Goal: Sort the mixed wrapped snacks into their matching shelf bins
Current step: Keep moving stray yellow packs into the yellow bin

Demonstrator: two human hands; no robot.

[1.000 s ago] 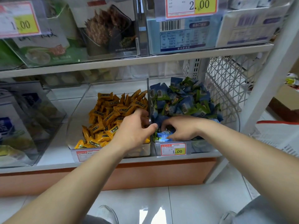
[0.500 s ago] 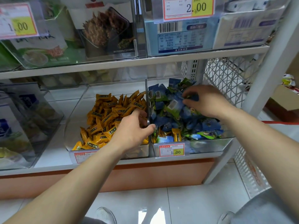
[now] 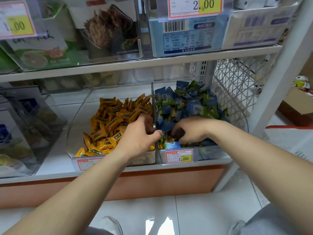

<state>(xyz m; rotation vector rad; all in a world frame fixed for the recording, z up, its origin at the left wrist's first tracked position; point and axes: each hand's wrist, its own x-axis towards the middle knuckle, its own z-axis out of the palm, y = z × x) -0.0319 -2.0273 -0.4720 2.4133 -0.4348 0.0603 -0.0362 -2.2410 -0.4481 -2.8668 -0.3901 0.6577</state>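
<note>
Below, on the white shelf [image 3: 54, 158] over pale floor tiles [image 3: 211, 214], our curled left hand [image 3: 138, 138] straddles the wall between the orange-snack bin [image 3: 79, 126] and the neighbouring bin [image 3: 213, 154]. Our right hand [image 3: 189, 129] sits curled in its blue-green wrappers [image 3: 186, 102]; what either holds, we cannot tell.

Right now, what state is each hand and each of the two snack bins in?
left hand: curled over the wall between the bins, gripping it.
right hand: fingers curled down into the right bin front; grip hidden.
left bin: part filled, orange snacks only.
right bin: heaped blue and green snacks, some orange ones at front.
</note>
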